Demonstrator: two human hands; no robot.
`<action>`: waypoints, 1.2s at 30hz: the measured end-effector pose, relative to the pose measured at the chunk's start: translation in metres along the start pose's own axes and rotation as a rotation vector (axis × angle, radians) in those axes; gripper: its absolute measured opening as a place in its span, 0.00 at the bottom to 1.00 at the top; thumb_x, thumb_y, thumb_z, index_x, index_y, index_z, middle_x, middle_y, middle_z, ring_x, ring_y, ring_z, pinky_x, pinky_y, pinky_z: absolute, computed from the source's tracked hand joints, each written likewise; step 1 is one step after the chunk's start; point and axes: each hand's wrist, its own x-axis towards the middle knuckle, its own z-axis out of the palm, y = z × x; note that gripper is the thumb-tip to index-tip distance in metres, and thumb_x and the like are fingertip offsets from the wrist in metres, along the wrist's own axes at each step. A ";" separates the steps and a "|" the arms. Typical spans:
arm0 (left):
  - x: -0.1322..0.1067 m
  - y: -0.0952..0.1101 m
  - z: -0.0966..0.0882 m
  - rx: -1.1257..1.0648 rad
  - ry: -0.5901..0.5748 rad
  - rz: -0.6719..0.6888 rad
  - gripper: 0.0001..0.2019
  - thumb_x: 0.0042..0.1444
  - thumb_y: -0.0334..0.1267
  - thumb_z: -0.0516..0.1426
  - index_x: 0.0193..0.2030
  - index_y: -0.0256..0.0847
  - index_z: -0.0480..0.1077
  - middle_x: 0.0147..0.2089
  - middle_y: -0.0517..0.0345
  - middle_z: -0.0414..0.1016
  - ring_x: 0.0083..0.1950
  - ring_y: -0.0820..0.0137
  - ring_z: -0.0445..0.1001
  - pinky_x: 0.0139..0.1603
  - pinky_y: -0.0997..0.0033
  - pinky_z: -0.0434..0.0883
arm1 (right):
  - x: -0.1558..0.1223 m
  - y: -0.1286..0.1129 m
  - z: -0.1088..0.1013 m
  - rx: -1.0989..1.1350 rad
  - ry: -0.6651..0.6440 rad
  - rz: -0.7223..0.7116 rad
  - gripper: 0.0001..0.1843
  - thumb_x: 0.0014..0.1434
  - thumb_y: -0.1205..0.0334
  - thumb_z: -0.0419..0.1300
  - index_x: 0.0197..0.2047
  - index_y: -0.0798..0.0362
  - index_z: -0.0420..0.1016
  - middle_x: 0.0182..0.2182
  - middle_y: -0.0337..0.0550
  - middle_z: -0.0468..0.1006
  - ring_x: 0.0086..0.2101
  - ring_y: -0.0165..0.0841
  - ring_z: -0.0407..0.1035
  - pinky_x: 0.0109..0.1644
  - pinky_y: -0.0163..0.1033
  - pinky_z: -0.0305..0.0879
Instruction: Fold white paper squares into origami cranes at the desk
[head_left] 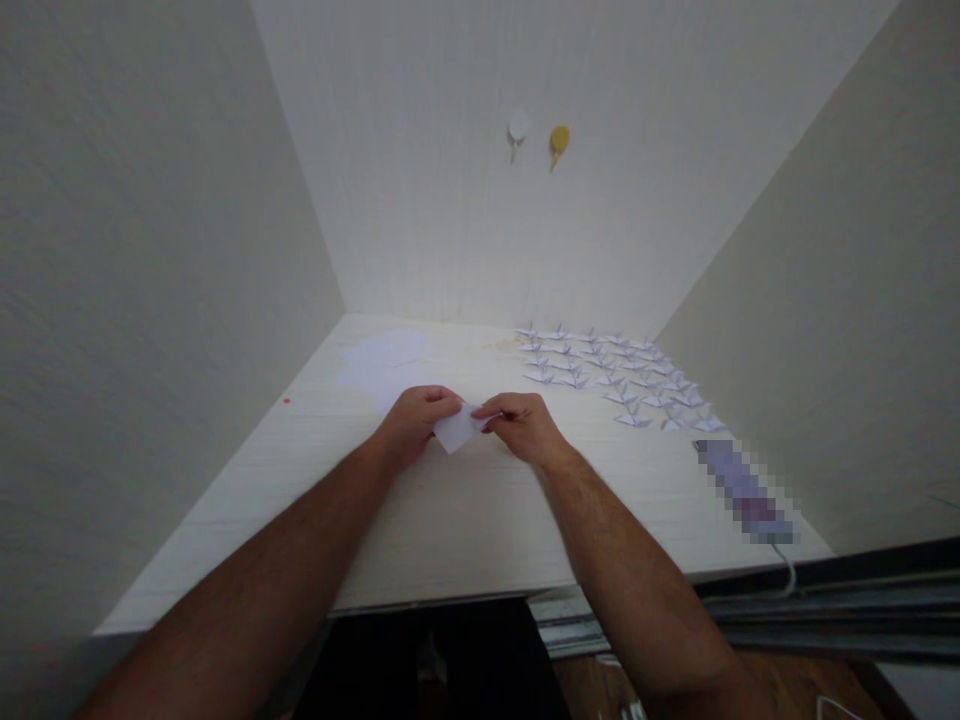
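Observation:
A small piece of white paper (457,430) is pinched between both hands just above the pale wooden table (450,520). My left hand (414,418) grips its left side with fingers curled. My right hand (521,425) holds its right edge, fingers closed. Both forearms reach in from the bottom of the view.
Several folded white paper cranes (615,380) lie in rows at the back right of the table. A stack of white sheets (386,362) lies at the back left. A blurred flat object (742,490) with a cable sits at the right edge. Two hooks (538,138) hang on the wall.

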 end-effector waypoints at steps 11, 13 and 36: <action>0.001 -0.004 -0.003 0.279 0.030 0.092 0.09 0.40 0.41 0.64 0.24 0.38 0.73 0.20 0.61 0.71 0.20 0.73 0.66 0.21 0.75 0.60 | 0.001 -0.006 0.002 0.135 -0.027 0.180 0.16 0.49 0.62 0.64 0.43 0.54 0.74 0.23 0.35 0.76 0.23 0.26 0.70 0.27 0.31 0.66; 0.000 -0.002 -0.003 0.304 0.029 0.103 0.09 0.40 0.41 0.64 0.24 0.38 0.73 0.19 0.61 0.70 0.20 0.74 0.66 0.21 0.75 0.60 | 0.002 -0.008 0.002 0.070 -0.025 0.236 0.13 0.50 0.60 0.64 0.39 0.55 0.74 0.21 0.35 0.75 0.21 0.26 0.69 0.24 0.29 0.63; 0.003 -0.006 -0.006 0.280 -0.095 0.092 0.09 0.44 0.41 0.60 0.30 0.38 0.69 0.23 0.64 0.69 0.23 0.75 0.65 0.23 0.77 0.61 | 0.001 -0.015 -0.003 -0.040 -0.130 0.348 0.10 0.52 0.60 0.61 0.24 0.57 0.71 0.17 0.37 0.72 0.16 0.22 0.63 0.17 0.26 0.52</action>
